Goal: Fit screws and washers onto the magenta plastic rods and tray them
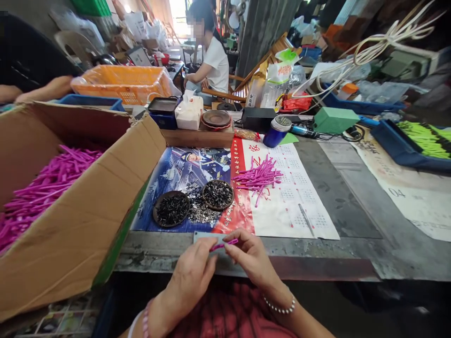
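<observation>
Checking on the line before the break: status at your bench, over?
Left hand, right hand: fingers pinching a magenta plastic rod. Flat grey strip just beneath, on the bench edge. Open cardboard box of more rods at left.

An orange plastic basket, a tissue box, a blue tray of lime-green sticks, a seated co-worker

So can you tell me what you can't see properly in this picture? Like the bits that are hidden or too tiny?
Head view:
- The pink stick: its left end is hidden by the left hand.
- The pink sticks in the cardboard box: partly hidden by the box's near flap, cut off by the left edge.
- The black pieces in the dark round dish: too small to tell what they are.
- The person at the left: cut off by the left edge.
</observation>
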`<control>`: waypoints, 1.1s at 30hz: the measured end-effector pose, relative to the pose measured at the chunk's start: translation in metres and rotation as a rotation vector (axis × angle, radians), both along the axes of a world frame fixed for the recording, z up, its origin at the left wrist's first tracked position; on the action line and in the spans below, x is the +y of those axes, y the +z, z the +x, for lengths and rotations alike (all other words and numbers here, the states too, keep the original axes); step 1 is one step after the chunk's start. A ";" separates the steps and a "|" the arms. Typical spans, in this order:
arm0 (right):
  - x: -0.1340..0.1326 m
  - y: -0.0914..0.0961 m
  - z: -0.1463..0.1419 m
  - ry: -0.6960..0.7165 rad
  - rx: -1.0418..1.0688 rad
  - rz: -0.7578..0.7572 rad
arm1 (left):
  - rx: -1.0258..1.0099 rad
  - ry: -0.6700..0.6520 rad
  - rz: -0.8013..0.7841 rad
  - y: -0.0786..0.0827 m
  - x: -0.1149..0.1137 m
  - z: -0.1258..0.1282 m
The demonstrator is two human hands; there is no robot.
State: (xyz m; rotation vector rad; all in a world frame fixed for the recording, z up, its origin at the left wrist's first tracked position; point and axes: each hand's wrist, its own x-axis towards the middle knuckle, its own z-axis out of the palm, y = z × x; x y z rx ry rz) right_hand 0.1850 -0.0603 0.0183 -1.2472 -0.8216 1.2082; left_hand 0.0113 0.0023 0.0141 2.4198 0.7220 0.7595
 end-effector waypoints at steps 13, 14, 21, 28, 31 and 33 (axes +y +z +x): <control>0.083 0.011 0.075 0.130 -0.909 0.185 | -0.156 0.067 -0.605 -0.033 -0.010 -0.019; 0.101 0.011 0.085 0.149 -1.055 0.182 | -0.166 0.075 -0.630 -0.036 -0.012 -0.020; 0.210 0.006 0.102 0.506 -1.312 0.205 | -0.239 0.174 -0.660 -0.063 -0.023 -0.016; 0.257 0.000 0.101 0.880 -1.486 0.202 | -0.292 0.273 -0.434 -0.072 -0.031 -0.009; 0.263 -0.001 0.102 0.928 -1.550 0.162 | -0.284 0.344 -0.396 -0.070 -0.035 -0.009; 0.265 -0.002 0.101 0.939 -1.577 0.126 | -0.265 0.369 -0.392 -0.069 -0.036 -0.008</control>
